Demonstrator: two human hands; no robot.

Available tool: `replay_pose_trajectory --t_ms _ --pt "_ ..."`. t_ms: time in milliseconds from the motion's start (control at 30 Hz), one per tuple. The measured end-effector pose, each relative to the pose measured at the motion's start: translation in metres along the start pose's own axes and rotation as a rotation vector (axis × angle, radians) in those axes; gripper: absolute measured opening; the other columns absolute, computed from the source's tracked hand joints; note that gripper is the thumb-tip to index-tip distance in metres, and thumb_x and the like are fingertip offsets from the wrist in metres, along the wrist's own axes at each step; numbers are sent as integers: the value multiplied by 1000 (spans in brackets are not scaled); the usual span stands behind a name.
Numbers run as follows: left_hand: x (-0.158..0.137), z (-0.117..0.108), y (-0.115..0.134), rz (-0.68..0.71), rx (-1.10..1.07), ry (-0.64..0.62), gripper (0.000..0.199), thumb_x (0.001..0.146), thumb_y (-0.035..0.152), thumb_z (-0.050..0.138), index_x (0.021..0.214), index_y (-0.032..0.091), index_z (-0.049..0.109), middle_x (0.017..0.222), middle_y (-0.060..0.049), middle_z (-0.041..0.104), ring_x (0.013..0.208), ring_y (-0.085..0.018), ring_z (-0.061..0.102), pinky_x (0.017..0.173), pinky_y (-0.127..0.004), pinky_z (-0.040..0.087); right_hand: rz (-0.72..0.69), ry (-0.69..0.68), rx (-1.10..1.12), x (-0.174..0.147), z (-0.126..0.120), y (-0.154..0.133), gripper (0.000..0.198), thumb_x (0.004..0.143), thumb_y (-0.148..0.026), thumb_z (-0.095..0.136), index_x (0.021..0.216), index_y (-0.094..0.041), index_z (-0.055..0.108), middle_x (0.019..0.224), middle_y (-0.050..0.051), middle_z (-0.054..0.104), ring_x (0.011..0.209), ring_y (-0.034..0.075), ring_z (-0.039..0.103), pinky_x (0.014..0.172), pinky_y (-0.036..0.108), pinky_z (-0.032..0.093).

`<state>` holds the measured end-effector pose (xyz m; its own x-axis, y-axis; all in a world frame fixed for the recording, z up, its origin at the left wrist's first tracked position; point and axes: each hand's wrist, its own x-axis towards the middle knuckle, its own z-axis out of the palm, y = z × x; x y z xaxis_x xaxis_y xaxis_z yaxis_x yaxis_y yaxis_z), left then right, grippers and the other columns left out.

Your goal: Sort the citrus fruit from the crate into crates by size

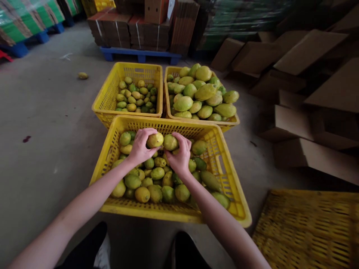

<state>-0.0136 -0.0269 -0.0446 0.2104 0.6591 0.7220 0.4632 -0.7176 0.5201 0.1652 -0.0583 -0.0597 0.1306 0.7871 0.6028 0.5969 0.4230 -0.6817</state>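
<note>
My left hand [143, 146] is closed round a yellow papaya-like fruit [155, 140], thumb beneath and fingers over the top. Close beside it, my right hand [181, 151] grips a greener papaya-like fruit [170, 142]. Both fruits are held up side by side over the far half of the front yellow crate [168, 213]. Inside that crate lie many green and yellow fruits [157, 173], round to oval, with longer ones [210, 181] at the right. My hands and forearms hide part of the pile.
Behind stand two more yellow crates: the left one [105, 87] holds small fruits, the right one [232, 121] is heaped with large fruits [206, 92]. A loose fruit [83, 75] lies on the floor. Cardboard boxes [291, 123] and a yellow slatted crate [308, 231] are at right.
</note>
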Motion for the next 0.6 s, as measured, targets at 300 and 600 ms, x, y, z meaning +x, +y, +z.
replay_pose_trajectory --t_ms 300,600 --pt "3 6 -8 -435 -473 164 61 67 45 89 106 25 47 106 -3 57 94 -18 61 86 -32 52 207 103 269 6 -1 -2 67 62 -41 89 113 -26 48 111 4 58 103 23 61 98 43 53" --pt "5 -1 4 -405 -604 34 63 65 39 90 110 25 50 101 -1 52 85 -15 57 71 -26 51 246 64 331 7 -6 -9 72 62 -54 89 115 -25 50 108 4 58 100 23 61 93 42 55"
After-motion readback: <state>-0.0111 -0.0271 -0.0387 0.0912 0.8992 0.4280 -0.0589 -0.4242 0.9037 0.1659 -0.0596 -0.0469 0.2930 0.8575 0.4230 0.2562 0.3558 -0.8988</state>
